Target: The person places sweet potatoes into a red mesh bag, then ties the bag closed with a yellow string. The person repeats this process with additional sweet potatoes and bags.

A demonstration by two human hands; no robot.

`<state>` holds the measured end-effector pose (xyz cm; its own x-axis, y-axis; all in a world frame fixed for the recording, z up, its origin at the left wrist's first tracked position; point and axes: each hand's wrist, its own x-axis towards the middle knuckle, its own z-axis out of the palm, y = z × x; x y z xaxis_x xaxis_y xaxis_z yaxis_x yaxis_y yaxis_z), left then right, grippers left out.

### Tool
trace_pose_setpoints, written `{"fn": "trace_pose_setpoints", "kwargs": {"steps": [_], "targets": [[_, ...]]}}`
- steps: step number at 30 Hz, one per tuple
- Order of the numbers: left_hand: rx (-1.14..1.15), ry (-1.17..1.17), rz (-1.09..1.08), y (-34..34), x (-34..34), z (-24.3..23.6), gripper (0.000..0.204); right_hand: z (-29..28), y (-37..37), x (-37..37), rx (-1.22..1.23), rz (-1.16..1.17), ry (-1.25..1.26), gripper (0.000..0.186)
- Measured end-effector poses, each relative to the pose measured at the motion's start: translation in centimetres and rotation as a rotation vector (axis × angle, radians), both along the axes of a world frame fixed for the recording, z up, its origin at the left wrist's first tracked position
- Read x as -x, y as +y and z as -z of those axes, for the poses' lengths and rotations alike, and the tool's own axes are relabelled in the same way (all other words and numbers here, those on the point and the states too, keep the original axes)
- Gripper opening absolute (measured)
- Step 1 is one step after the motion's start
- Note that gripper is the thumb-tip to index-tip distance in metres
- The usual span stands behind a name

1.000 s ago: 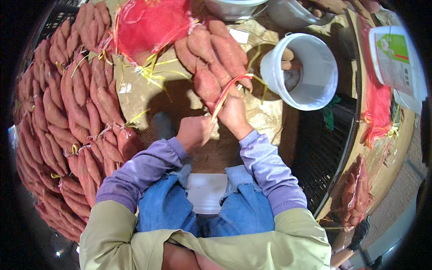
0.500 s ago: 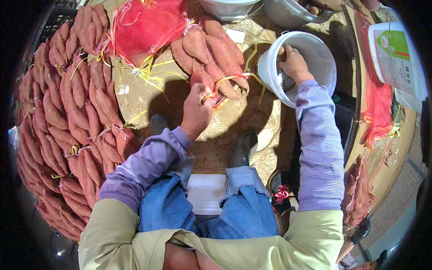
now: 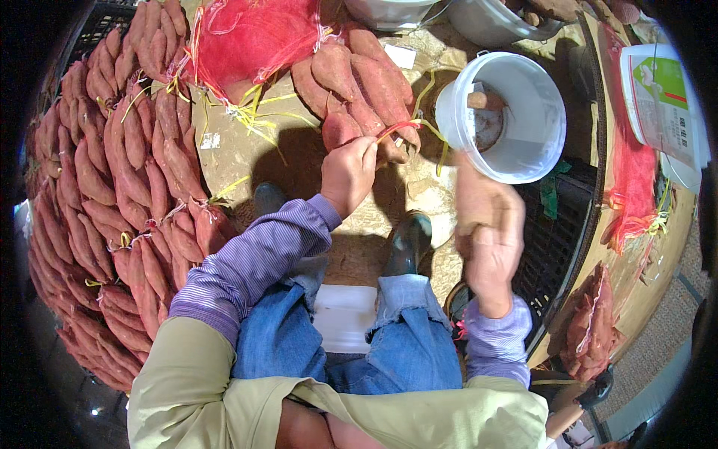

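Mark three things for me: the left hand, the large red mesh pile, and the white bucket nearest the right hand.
Left hand [image 3: 348,178]: head view, back of the hand.
Red mesh pile [image 3: 256,41]: head view, middle of its top.
White bucket [image 3: 537,112]: head view, inner right wall.

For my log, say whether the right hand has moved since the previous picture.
Yes, the right hand came out of the white bucket, toward the lower edge.

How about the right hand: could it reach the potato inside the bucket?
Probably yes: the potato lies in the open-topped bucket, with the right hand just outside and nothing covering the opening. Blur hides whether that hand holds something.
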<state>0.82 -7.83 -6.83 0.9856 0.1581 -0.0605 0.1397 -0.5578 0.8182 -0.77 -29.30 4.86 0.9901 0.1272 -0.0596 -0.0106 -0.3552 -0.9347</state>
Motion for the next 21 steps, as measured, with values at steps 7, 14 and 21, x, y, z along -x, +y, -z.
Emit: {"fn": "trace_pose_setpoints", "kwargs": {"steps": [7, 14, 21], "targets": [[-0.029, -0.145, 0.051, -0.1, 0.3, -0.6, 0.014, 9.4, 4.5, 2.0, -0.599, 0.171, 0.792, 0.031], [-0.176, 0.033, -0.029, 0.7, -0.5, -1.0, 0.021, 14.5, 8.0, -2.0, -0.458, -0.055, 0.543, 0.054], [-0.09, -0.176, 0.083, 0.7, 0.1, -2.1, 0.008, 14.3, 8.1, -2.8, -0.01, -0.213, 0.149, 0.054]]}}
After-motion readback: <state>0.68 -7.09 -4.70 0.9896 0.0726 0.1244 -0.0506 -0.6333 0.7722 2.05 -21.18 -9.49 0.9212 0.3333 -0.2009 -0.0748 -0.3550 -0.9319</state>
